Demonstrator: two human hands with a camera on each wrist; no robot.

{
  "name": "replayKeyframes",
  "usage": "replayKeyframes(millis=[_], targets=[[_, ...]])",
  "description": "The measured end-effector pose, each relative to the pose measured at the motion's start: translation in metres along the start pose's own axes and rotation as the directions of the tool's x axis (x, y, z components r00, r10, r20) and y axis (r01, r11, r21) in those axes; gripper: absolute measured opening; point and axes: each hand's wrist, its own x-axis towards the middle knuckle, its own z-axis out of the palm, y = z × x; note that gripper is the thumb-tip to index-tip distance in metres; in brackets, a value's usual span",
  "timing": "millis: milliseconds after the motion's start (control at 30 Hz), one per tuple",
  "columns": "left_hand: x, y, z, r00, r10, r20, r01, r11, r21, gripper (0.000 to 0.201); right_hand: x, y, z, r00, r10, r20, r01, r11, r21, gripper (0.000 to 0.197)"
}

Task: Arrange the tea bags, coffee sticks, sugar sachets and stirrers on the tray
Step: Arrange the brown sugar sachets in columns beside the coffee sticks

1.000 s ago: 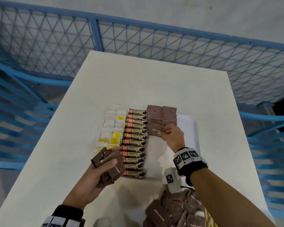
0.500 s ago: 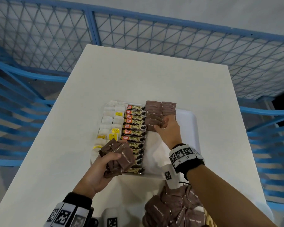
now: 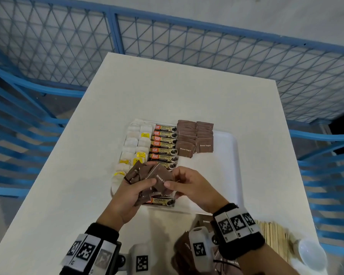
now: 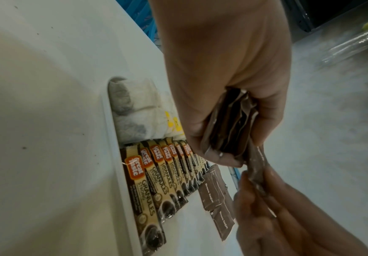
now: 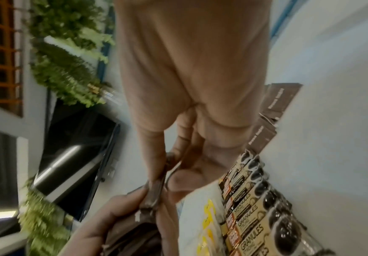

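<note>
A white tray (image 3: 225,155) holds a column of tea bags (image 3: 135,143), a row of coffee sticks (image 3: 164,144) and two short stacks of brown sugar sachets (image 3: 195,139). Above the tray's near left part, my left hand (image 3: 147,187) grips a fanned bundle of brown sugar sachets (image 3: 139,173). My right hand (image 3: 172,178) meets it and pinches the top sachet (image 3: 161,178) of that bundle. In the left wrist view that sachet (image 4: 256,161) sits between the right hand's fingertips (image 4: 266,190). Wooden stirrers (image 3: 274,239) lie on the table at the near right.
More loose brown sachets (image 3: 184,249) lie heaped at the table's near edge under my right wrist. A white cup (image 3: 312,255) stands at the near right corner. Blue mesh fencing (image 3: 167,46) rings the table, whose far half is bare.
My right hand has left the sachet stacks on the tray and come back to the left hand's bundle, where it now pinches a sachet. The left hand has risen slightly toward the tray.
</note>
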Motion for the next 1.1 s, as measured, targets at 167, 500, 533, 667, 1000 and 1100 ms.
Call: replayKeyframes(millis=[167, 500, 533, 667, 1000, 1100], targets=[[0.000, -0.007, 0.003, 0.998, -0.016, -0.055, 0.019, 0.998, 0.066, 0.035, -0.001, -0.002, -0.001, 0.989, -0.088, -0.121, 0.107, 0.982, 0.156, 0.015], [0.002, -0.007, 0.009, 0.997, -0.017, -0.077, 0.017, 1.000, -0.001, 0.034, -0.001, 0.013, 0.003, 0.989, -0.028, -0.146, 0.061, 0.971, 0.231, 0.011], [0.001, -0.007, 0.009, 0.997, -0.030, -0.064, 0.029, 0.999, -0.017, 0.035, 0.001, 0.014, -0.003, 0.984, -0.031, -0.176, 0.073, 0.969, 0.238, 0.010], [0.001, -0.009, 0.005, 0.994, -0.099, -0.036, 0.095, 0.990, -0.104, 0.050, 0.011, 0.017, -0.041, 0.928, -0.012, -0.373, 0.128, 0.949, 0.288, 0.015], [0.001, -0.005, 0.006, 0.990, -0.127, -0.054, 0.116, 0.979, -0.170, 0.035, 0.049, 0.029, -0.116, 0.691, -0.071, -0.719, -0.138, 0.964, -0.228, 0.018], [0.001, -0.005, 0.005, 0.988, -0.133, -0.076, 0.118, 0.978, -0.172, 0.036, 0.055, 0.029, -0.119, 0.686, -0.102, -0.721, -0.167, 0.942, -0.292, 0.018]])
